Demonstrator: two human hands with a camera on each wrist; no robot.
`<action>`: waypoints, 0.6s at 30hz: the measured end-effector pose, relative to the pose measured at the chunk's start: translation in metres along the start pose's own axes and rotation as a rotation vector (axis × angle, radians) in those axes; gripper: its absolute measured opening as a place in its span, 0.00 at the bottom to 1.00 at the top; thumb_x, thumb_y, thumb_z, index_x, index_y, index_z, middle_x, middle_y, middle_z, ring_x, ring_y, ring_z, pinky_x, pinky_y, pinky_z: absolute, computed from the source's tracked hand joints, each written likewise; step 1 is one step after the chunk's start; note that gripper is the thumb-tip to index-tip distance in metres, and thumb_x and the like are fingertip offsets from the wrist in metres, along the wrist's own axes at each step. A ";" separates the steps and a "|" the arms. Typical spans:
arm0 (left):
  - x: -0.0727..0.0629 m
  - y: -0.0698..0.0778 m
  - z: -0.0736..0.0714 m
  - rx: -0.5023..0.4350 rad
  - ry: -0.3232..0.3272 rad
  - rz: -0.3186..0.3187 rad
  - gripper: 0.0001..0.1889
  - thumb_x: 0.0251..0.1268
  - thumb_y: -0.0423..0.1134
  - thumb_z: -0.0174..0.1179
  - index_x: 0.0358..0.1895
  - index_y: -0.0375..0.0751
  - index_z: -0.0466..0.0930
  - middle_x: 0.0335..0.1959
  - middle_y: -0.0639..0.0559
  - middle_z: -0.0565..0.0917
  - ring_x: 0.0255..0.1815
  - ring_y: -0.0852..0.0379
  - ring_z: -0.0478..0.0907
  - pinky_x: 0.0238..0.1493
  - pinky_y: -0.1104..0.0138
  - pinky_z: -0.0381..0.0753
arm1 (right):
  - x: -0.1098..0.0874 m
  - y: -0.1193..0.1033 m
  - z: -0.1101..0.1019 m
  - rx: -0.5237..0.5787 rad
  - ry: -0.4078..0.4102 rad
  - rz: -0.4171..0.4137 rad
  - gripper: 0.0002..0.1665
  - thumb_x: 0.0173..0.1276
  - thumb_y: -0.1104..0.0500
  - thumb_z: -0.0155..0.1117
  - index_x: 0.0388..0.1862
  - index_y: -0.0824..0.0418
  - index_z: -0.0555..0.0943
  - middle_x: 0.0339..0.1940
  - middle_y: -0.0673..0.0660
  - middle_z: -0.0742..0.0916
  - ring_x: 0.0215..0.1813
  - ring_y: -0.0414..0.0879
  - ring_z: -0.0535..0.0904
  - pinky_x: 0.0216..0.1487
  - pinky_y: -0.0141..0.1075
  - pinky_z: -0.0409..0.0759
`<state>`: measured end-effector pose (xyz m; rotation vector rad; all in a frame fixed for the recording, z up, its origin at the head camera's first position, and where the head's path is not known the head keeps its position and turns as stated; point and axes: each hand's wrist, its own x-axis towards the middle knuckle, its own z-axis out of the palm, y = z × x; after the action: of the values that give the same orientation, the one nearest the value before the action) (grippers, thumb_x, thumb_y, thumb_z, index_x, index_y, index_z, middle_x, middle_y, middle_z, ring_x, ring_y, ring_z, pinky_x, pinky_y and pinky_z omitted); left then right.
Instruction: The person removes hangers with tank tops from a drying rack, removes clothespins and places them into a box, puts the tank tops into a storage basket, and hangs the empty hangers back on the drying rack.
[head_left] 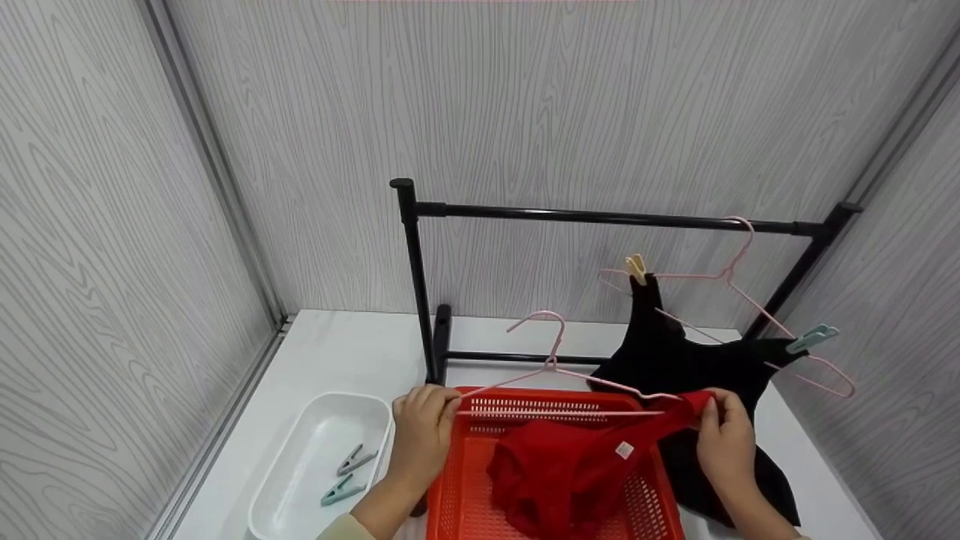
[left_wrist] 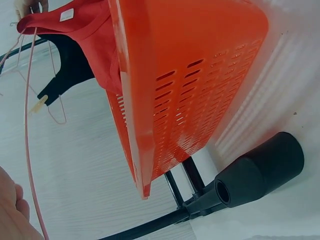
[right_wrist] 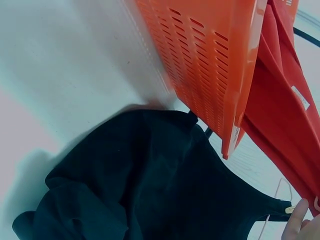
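Note:
A pink wire hanger [head_left: 553,367] is held up over the red plastic basket [head_left: 442,495], its hook pointing up and left. At its left end my left hand [head_left: 424,427] grips the wire. My right hand [head_left: 726,435] pinches the strap of a red garment [head_left: 555,465] over the hanger's right end. Most of that garment hangs down into the basket, and a white tag [head_left: 624,450] shows on it. In the right wrist view the red cloth [right_wrist: 280,115] stretches from the basket's rim to my fingertips [right_wrist: 296,220].
On the black rack [head_left: 555,216] a black garment [head_left: 697,375] hangs from another pink hanger [head_left: 727,274], held by a yellow clothespin [head_left: 636,268] and a teal clothespin [head_left: 814,339]. Left of the basket, a white tray [head_left: 281,480] holds a grey clothespin [head_left: 355,460] and a green clothespin [head_left: 342,491].

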<state>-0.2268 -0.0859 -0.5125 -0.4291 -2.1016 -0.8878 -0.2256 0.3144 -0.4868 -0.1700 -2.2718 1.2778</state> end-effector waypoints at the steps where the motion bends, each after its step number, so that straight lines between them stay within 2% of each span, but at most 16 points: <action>1: 0.000 0.000 0.000 -0.001 0.003 0.001 0.04 0.64 0.34 0.65 0.39 0.46 0.82 0.35 0.58 0.81 0.40 0.57 0.77 0.44 0.58 0.66 | 0.000 0.000 0.000 -0.006 0.001 0.004 0.13 0.81 0.63 0.46 0.53 0.71 0.75 0.45 0.66 0.82 0.34 0.27 0.77 0.35 0.20 0.78; 10: 0.001 -0.004 -0.002 0.002 0.026 0.021 0.04 0.71 0.41 0.61 0.40 0.45 0.82 0.36 0.57 0.82 0.41 0.56 0.77 0.44 0.59 0.65 | -0.002 0.003 0.002 -0.032 0.011 0.038 0.14 0.81 0.63 0.46 0.54 0.71 0.75 0.46 0.66 0.82 0.34 0.26 0.76 0.37 0.18 0.75; 18: 0.002 -0.006 -0.004 0.007 0.042 0.015 0.03 0.71 0.40 0.61 0.39 0.46 0.81 0.36 0.57 0.82 0.40 0.56 0.77 0.44 0.58 0.65 | -0.002 0.005 0.005 0.022 0.005 0.047 0.13 0.80 0.65 0.46 0.53 0.73 0.74 0.45 0.68 0.82 0.33 0.27 0.78 0.37 0.21 0.79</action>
<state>-0.2293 -0.0933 -0.5121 -0.4182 -2.0604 -0.8732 -0.2273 0.3128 -0.4941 -0.2197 -2.2612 1.3238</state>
